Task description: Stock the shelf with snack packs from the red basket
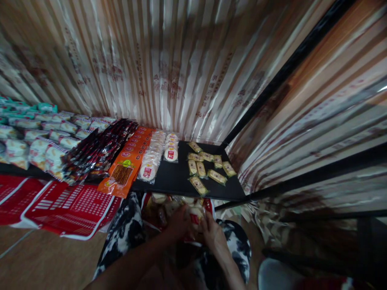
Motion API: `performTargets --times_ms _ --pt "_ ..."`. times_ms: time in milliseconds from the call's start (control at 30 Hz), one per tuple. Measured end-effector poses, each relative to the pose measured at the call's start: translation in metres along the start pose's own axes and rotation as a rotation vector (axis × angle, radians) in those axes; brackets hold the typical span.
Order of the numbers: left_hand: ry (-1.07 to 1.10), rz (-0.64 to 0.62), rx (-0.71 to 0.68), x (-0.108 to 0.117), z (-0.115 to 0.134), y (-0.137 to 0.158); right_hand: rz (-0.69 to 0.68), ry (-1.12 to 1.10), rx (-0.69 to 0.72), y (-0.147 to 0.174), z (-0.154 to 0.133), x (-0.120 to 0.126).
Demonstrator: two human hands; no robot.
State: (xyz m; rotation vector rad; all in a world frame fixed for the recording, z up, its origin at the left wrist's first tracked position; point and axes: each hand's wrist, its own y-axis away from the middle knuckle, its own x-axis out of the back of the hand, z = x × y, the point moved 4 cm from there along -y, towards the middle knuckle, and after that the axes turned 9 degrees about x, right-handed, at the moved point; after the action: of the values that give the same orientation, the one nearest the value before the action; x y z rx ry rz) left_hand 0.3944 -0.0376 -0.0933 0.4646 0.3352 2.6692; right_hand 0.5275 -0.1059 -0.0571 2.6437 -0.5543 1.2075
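Note:
Low in front of me, a red bag [147,206] full of round pale cracker packets rests between my knees, its mouth open. Above its contents is a clear packet of round white crackers with a red label [195,219]. My left hand [178,224] is closed at the packet's left side, its fingertips dim and partly hidden. On the right side, my right hand [212,233] grips the same packet, thumb along its edge. Just beyond the bag, similar cracker packets [148,171] lie in overlapping rows on the black shelf [169,181].
Small yellow wrapped bars [216,176] lie scattered at the shelf's right end. Leftward are orange snack packs [122,173], dark shiny packets [96,153] and white packets [40,151]. Red packaging [74,207] hangs below the shelf. A black frame bar [272,92] slants on the right.

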Motion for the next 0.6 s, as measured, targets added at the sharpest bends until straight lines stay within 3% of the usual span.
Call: performTargets --times_ms 300,600 --pt "0.176 0.026 0.141 0.037 0.009 0.000 -0.102 -0.687 -0.156 -0.018 -0.042 0.008" --pt "0.410 0.241 0.191 0.062 0.008 -0.008 -0.067 -0.865 -0.098 -0.026 -0.072 -0.021"
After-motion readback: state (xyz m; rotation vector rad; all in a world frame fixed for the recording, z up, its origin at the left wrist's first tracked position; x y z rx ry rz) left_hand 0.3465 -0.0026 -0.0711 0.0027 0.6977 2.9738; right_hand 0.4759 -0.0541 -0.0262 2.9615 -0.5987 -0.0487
